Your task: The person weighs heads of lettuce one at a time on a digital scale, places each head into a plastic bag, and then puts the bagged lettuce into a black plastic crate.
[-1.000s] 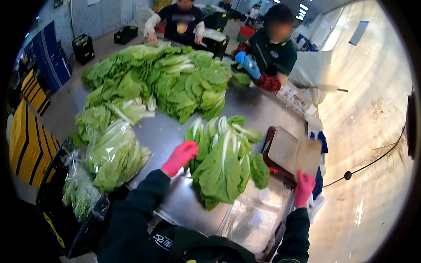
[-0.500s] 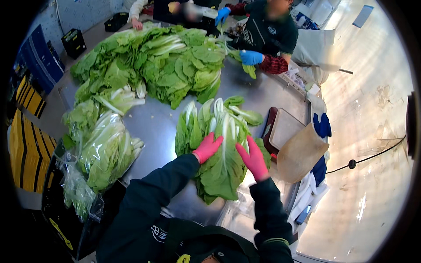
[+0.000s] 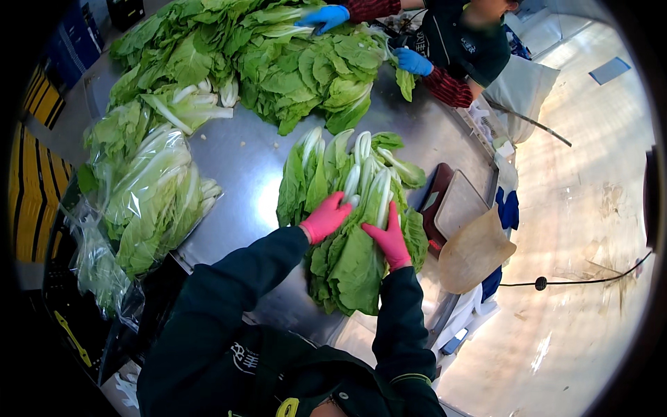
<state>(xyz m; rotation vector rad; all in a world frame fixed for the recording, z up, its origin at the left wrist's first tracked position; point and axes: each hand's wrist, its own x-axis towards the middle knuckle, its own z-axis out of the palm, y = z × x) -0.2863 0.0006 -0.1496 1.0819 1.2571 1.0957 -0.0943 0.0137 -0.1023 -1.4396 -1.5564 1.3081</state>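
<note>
In the head view, the bunch of leafy greens (image 3: 347, 271) lies on the metal desk (image 3: 240, 177) right in front of me, white stalks pointing away and broad leaves spreading back toward my chest. Both my hands, in pink gloves, are on it. My left hand (image 3: 324, 221) comes in from the left and lies over the middle of the bunch, its fingers pointing at the white stalks, with the tips touching just beside them. My right hand (image 3: 389, 243) is on the right part, thumb and fingers spread in a V, the foot of one pale stalk lying between them. Leaf shows in the gap between my two hands. Whether the fingers of either hand are squeezing or only resting there, I cannot tell.

To the right of the bunch sits a dark red scale (image 3: 460, 201) with a pale plate, a tan sheet (image 3: 478, 251) leaning over its near end. Bagged greens (image 3: 156, 201) lie to my left, well apart from my fingers. Beyond, a big pile of greens (image 3: 299, 66) covers the far side, where a co-worker's blue-gloved hand (image 3: 322, 18) rests on it.
</note>
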